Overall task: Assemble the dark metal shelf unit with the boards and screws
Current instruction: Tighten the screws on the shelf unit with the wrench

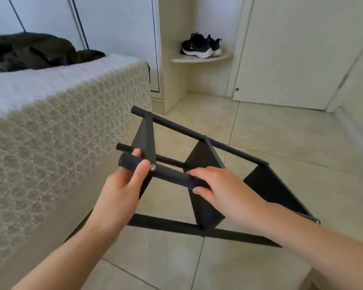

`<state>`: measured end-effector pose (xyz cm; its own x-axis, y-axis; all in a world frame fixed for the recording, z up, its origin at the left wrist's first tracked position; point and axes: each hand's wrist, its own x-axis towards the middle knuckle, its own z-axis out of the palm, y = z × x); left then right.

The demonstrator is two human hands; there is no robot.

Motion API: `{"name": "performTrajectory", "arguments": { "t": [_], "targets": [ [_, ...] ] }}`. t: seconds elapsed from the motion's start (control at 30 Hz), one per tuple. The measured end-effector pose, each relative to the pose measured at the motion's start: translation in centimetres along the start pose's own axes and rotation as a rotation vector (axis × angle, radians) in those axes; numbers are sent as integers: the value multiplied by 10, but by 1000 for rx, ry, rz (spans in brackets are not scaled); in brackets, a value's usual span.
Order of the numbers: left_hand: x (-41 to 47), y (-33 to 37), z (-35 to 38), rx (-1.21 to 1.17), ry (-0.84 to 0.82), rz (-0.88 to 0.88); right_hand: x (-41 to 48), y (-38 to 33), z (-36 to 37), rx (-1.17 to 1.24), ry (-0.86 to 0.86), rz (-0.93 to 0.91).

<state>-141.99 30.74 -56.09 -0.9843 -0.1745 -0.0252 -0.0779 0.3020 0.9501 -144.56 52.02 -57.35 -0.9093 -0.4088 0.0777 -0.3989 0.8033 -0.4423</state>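
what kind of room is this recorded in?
Probably a home bedroom: a bed with a dark garment on it, sneakers on a corner shelf, and a tiled floor below the shelf unit.

The shelf unit (205, 160) is matt black. The bed (50, 126) wears a cream honeycomb cover, and the floor (281, 143) is pale beige tile.

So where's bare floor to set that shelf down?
Bare tiled floor lies between the shelf unit and the white door, and on its near side. Crowded by the bed, where left hand and right hand grip the post.
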Motion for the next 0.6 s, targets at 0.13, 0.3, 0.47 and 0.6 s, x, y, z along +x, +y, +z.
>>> {"name": "performTrajectory", "arguments": {
  "t": [0.13, 0.3, 0.47, 0.6],
  "targets": [
    [10, 55, 4, 124, -15, 120, -2, -6, -39, 127, 86, 66],
    [17, 121, 8, 242, -66, 274, -13, -13, -79, 288, 168, 133],
    [12, 167, 22, 340, -128, 374, -36, -19, -100, 413, 198, 208],
    [1, 186, 40, 380, -176, 447, -61, -18, -106, 529, 209, 233]
  ]
}}
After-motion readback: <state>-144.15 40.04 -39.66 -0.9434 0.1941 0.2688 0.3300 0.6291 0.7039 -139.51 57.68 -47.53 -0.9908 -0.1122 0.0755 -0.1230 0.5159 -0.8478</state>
